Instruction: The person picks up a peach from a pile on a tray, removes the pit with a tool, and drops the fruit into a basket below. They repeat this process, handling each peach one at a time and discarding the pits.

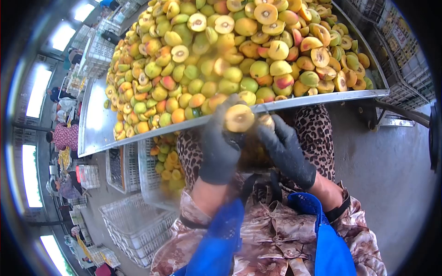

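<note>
I logged: left hand (221, 147), dark knit glove, fingers closed round halved peach (239, 118), round, yellow cut face up, at fingertips | right hand (286, 149) pinched blurred second piece (266, 121) | both just below smooth steel tray (92, 119) edge.

Yellow peach half (239, 118), cut face up, pit hollow showing.

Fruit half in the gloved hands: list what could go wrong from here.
1. The fruit half sits between the fingertips of the left hand, out past the table edge; a slip would likely drop it onto the lap.
2. The heap of fruit is piled right up to that low edge, so a nudge from the right hand could roll pieces off.
Blur hides what the right hand grips.
</note>
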`<state>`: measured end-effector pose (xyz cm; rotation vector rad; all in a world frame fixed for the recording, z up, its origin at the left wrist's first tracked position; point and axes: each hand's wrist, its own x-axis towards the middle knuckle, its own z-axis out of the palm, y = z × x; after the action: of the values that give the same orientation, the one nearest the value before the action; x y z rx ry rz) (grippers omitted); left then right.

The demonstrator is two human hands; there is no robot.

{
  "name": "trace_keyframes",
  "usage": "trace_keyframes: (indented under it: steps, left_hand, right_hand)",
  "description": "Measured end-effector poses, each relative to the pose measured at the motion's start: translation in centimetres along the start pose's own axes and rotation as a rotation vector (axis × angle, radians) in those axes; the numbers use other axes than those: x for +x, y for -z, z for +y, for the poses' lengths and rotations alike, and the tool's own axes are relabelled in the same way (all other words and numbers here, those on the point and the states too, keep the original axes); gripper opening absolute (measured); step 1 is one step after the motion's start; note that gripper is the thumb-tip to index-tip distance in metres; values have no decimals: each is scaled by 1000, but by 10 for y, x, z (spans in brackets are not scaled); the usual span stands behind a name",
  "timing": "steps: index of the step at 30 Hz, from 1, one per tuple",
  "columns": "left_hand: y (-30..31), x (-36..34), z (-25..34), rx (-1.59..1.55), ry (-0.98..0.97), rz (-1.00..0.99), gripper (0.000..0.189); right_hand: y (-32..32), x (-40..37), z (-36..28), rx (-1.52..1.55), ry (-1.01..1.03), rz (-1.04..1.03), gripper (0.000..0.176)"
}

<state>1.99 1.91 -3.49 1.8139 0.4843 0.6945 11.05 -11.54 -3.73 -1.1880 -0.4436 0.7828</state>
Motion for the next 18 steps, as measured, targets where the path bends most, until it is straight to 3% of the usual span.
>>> trace_keyframes:
  steps: [1,3,6,9,11,14,17,18]
  left_hand:
    - [1,-2,1,46,-12,-58,46]
    - [-3,-9,6,251,-160,-106,50]
    - [0,-9,4,252,-193,-152,58]
    - [-1,-9,-3,73,-164,-83,59]
    - [-4,-7,1,9,-112,-102,49]
    - [-19,-4,2,-510,223,25,33]
    - [-32,-4,18,-767,418,184,38]
    - [-34,-4,24,-779,436,224,43]
  right_hand:
    - [3,-7,11,-93,-27,-48,19]
    - [10,-6,21,-400,244,-87,19]
    - [18,-6,28,-514,307,-84,23]
    - [13,-14,18,-373,144,-97,25]
    - [11,-12,23,-337,101,-127,26]
    - [2,-10,22,-161,-123,-53,26]
    - [4,-14,44,-400,275,-135,27]
    - [4,-15,48,-348,254,-135,27]
